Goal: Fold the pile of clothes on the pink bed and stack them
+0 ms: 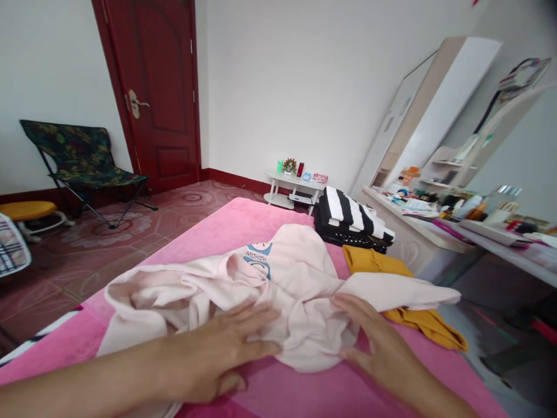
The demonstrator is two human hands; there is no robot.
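A pale pink sweatshirt (pixel 300 290) with a blue printed patch lies rumpled across a pink bedspread (pixel 261 215). One sleeve stretches off to the right, over a folded mustard garment (pixel 376 260). On the near left part of the sweatshirt rests my left hand (pixel 226 345), palm down, fingers spread and slightly blurred. My right hand (pixel 369 331) is at the sweatshirt's right side, beside the base of that sleeve, with thumb and fingers apart. Neither hand grips the cloth.
Folded black and white striped clothes (pixel 354 212) are stacked at the bed's far right corner. A cluttered dressing table (pixel 435 232) runs along the right. Behind the bed stands a small white table (pixel 296 181). A camouflage folding chair (pixel 87 157) is near the red door (pixel 156 87).
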